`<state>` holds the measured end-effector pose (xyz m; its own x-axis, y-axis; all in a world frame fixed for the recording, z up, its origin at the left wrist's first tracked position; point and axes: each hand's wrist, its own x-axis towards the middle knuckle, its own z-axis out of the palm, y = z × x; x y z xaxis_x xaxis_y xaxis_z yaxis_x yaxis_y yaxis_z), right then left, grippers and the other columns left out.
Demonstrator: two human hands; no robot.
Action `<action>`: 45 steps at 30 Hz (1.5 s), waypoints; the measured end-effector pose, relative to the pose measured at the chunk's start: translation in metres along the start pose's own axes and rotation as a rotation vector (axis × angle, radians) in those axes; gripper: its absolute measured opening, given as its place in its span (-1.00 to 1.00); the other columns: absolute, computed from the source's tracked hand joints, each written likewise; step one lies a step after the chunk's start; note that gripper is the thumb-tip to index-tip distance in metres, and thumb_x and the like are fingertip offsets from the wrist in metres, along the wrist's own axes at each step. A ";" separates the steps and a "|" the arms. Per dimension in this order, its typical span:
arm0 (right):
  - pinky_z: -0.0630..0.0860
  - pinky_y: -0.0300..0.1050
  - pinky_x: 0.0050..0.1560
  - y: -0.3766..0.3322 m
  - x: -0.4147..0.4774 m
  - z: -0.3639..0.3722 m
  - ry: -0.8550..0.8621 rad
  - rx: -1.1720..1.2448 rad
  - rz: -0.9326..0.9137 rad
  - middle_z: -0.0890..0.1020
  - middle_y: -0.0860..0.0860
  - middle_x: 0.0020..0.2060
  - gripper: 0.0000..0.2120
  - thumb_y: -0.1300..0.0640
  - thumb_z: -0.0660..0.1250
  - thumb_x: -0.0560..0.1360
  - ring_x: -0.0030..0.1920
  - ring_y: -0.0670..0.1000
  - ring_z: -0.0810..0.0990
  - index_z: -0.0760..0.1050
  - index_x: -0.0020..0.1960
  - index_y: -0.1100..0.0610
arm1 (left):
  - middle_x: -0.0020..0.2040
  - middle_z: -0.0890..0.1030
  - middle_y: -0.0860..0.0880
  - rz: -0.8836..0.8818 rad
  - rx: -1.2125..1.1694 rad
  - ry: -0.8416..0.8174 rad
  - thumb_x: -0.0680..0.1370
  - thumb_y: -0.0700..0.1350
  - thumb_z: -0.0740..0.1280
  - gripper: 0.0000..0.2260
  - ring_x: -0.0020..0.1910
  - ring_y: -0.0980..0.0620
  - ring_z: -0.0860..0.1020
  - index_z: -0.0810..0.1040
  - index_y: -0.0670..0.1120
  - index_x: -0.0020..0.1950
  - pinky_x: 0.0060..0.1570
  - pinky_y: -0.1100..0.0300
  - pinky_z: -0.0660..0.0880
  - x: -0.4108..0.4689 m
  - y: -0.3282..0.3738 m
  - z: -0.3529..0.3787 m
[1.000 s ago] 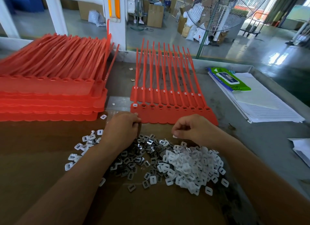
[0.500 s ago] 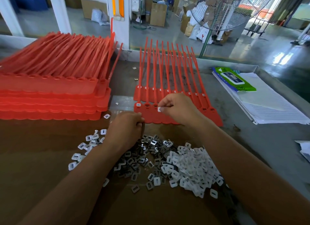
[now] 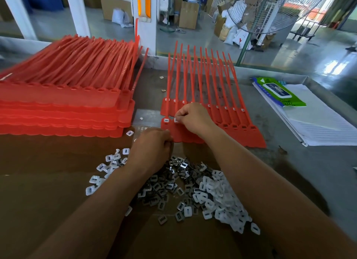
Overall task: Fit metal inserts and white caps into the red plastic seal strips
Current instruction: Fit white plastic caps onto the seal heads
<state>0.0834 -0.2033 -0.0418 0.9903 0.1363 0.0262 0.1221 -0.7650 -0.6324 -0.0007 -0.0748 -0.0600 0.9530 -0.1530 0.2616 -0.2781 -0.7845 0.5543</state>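
Two red seal strip sheets (image 3: 241, 132) lie overlapped ahead of me, tails pointing away. The far sheet carries white caps along its sockets. On the near sheet one socket at the left end holds a white cap (image 3: 166, 120). My right hand (image 3: 193, 117) pinches another white cap (image 3: 176, 120) at the second socket. My left hand (image 3: 152, 146) is curled at the sheet's near left corner; what it holds is hidden. Loose metal inserts (image 3: 164, 189) and white caps (image 3: 216, 199) lie heaped on brown cardboard (image 3: 48, 181) under my forearms.
A tall stack of red seal strip sheets (image 3: 63, 108) fills the left of the table. A green wipes pack (image 3: 280, 91) lies on lined paper sheets (image 3: 318, 123) at the right. Stray caps dot the grey table (image 3: 289, 162). A fan stands beyond the table's far edge.
My right hand left the white cap pile, carried a cap forward to the near sheet and then slid left to its second socket. My left hand stayed at the sheet's corner.
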 end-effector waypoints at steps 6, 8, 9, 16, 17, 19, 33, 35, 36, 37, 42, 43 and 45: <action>0.33 -0.28 -0.13 0.002 0.002 0.003 -0.006 -0.031 0.011 0.66 0.03 -0.08 -0.91 0.20 0.35 0.46 -0.19 -0.13 0.48 0.64 -0.13 0.14 | -0.02 0.63 -0.14 0.017 -0.006 0.016 0.46 -0.26 0.24 -0.82 -0.02 -0.10 0.56 0.64 -0.19 -0.11 -0.02 0.00 0.48 0.000 0.001 0.000; 0.33 -0.24 -0.16 0.001 0.002 0.003 0.003 -0.061 0.002 0.66 0.03 -0.08 -0.91 0.19 0.36 0.46 -0.19 -0.10 0.49 0.64 -0.13 0.13 | -0.02 0.63 -0.14 0.015 -0.008 0.015 0.47 -0.25 0.24 -0.82 -0.02 -0.10 0.56 0.64 -0.19 -0.10 -0.03 0.00 0.48 -0.001 0.001 0.000; 0.34 -0.23 -0.15 0.001 0.002 0.004 0.007 -0.075 -0.005 0.66 0.03 -0.08 -0.91 0.19 0.36 0.46 -0.15 -0.07 0.51 0.64 -0.13 0.13 | -0.02 0.63 -0.14 0.013 -0.009 0.016 0.47 -0.24 0.24 -0.82 -0.02 -0.10 0.56 0.64 -0.19 -0.10 -0.03 0.00 0.48 -0.001 0.001 0.000; 0.48 -0.13 0.02 -0.001 0.002 0.005 0.066 0.031 0.046 0.64 0.01 -0.17 -0.94 0.27 0.42 0.38 -0.03 0.01 0.59 0.63 -0.19 0.13 | 0.00 0.63 -0.14 0.006 -0.007 0.011 0.47 -0.24 0.23 -0.81 0.00 -0.09 0.55 0.64 -0.19 -0.07 0.01 0.01 0.47 -0.001 0.001 -0.001; 0.49 -0.11 0.05 -0.002 0.002 0.004 0.073 0.051 0.057 0.66 0.03 -0.14 -0.93 0.28 0.44 0.37 -0.02 0.01 0.59 0.65 -0.17 0.16 | -0.01 0.63 -0.14 0.007 -0.008 0.011 0.47 -0.24 0.23 -0.81 0.00 -0.09 0.55 0.64 -0.19 -0.07 0.01 0.01 0.47 -0.001 0.001 -0.001; 0.47 -0.08 0.13 -0.004 0.002 0.001 0.056 0.043 0.065 0.67 0.07 -0.05 -0.88 0.27 0.45 0.36 0.03 0.02 0.58 0.66 -0.09 0.19 | -0.01 0.63 -0.14 0.005 -0.012 0.014 0.47 -0.25 0.23 -0.82 -0.01 -0.09 0.55 0.63 -0.20 -0.09 -0.01 0.00 0.47 -0.001 0.001 -0.001; 0.52 -0.07 0.12 -0.010 0.023 -0.007 -0.090 0.087 0.312 0.59 0.16 0.09 -0.61 0.28 0.44 0.28 0.14 0.12 0.55 0.55 0.10 0.23 | 0.02 0.62 -0.16 -0.020 -0.024 0.023 0.48 -0.26 0.23 -0.81 0.02 -0.12 0.55 0.63 -0.21 -0.05 0.03 0.00 0.46 -0.001 0.002 0.002; 0.52 -0.09 0.09 -0.011 0.024 -0.007 -0.089 0.078 0.318 0.58 0.16 0.09 -0.61 0.27 0.44 0.27 0.14 0.13 0.54 0.54 0.10 0.23 | 0.02 0.62 -0.16 -0.025 -0.030 0.032 0.48 -0.27 0.23 -0.81 0.01 -0.11 0.56 0.63 -0.21 -0.05 0.03 0.02 0.46 -0.001 0.002 0.002; 0.51 -0.09 0.07 -0.011 0.025 -0.007 -0.087 0.071 0.318 0.58 0.16 0.09 -0.61 0.27 0.44 0.27 0.13 0.13 0.54 0.54 0.10 0.23 | 0.02 0.62 -0.15 -0.026 -0.033 0.032 0.47 -0.27 0.24 -0.81 0.02 -0.11 0.56 0.63 -0.21 -0.05 0.03 0.03 0.46 -0.001 0.002 0.002; 0.50 -0.10 0.05 -0.011 0.024 -0.006 -0.083 0.068 0.319 0.58 0.16 0.09 -0.61 0.27 0.44 0.28 0.13 0.13 0.54 0.53 0.10 0.23 | 0.03 0.62 -0.15 -0.026 -0.033 0.031 0.47 -0.27 0.24 -0.81 0.02 -0.10 0.56 0.63 -0.21 -0.05 0.04 0.03 0.46 -0.001 0.002 0.002; 0.41 -0.19 -0.15 -0.013 0.023 -0.004 -0.024 0.050 0.320 0.57 0.16 0.07 -0.68 0.27 0.39 0.32 0.11 0.14 0.54 0.52 0.07 0.22 | 0.08 0.61 -0.12 -0.034 -0.019 0.019 0.49 -0.26 0.24 -0.80 0.07 -0.08 0.55 0.62 -0.19 0.00 0.07 0.03 0.46 0.000 0.001 0.003; 0.39 -0.19 -0.17 -0.013 0.022 -0.003 -0.013 0.042 0.314 0.57 0.16 0.07 -0.69 0.26 0.38 0.33 0.11 0.14 0.54 0.51 0.07 0.22 | 0.09 0.60 -0.12 -0.038 -0.015 0.015 0.49 -0.25 0.24 -0.80 0.07 -0.07 0.54 0.62 -0.19 0.02 0.08 0.03 0.45 0.000 0.001 0.003; 0.38 -0.21 -0.21 -0.011 0.024 -0.001 0.006 0.034 0.297 0.57 0.16 0.07 -0.70 0.25 0.36 0.35 0.10 0.14 0.54 0.51 0.07 0.22 | 0.10 0.60 -0.11 -0.045 -0.010 0.011 0.49 -0.24 0.23 -0.80 0.08 -0.07 0.54 0.62 -0.18 0.03 0.09 0.04 0.44 0.000 0.002 0.003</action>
<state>0.1055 -0.1927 -0.0334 0.9827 -0.0946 -0.1593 -0.1756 -0.7495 -0.6383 -0.0012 -0.0777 -0.0614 0.9632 -0.1113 0.2447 -0.2364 -0.7843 0.5735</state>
